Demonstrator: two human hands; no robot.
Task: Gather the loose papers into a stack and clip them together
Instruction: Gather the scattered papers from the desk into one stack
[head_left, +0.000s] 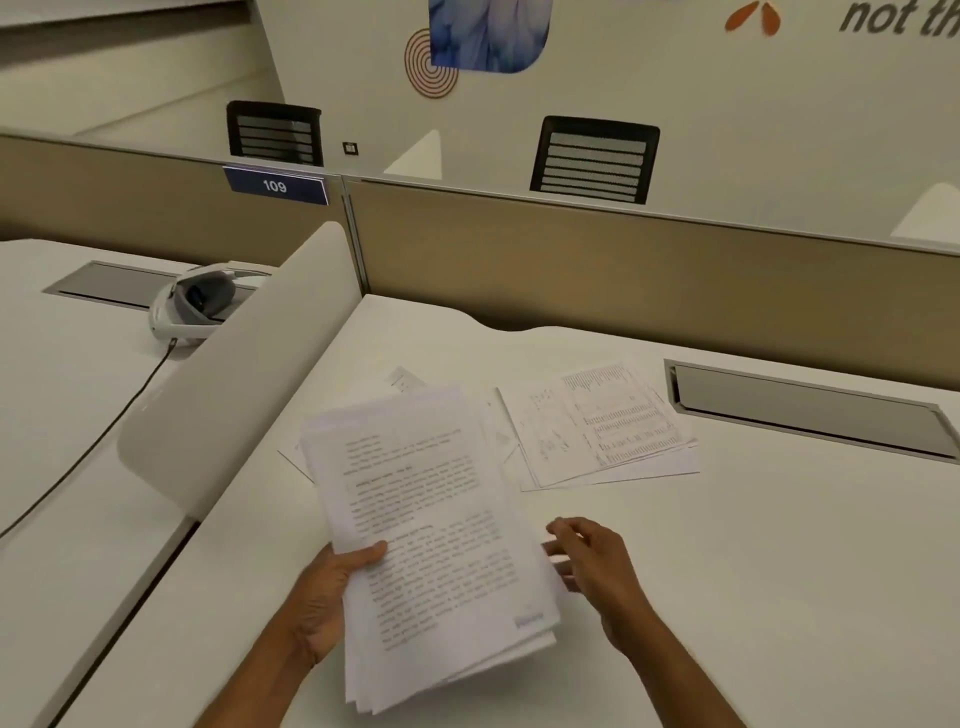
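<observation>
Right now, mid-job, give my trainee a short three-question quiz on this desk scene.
1. True or false: the left hand grips the paper stack.
2. The loose sheets on the desk lie to which side of the held stack: A left, B right?
3. Fill in: the right hand is ____, fingers beside the stack's edge.

Key: 1 true; 2 B; 3 open.

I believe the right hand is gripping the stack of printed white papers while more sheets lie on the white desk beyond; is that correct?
Not quite: the head view shows the left hand gripping the stack of printed white papers; the right hand is open beside it. More sheets do lie on the white desk.
</observation>
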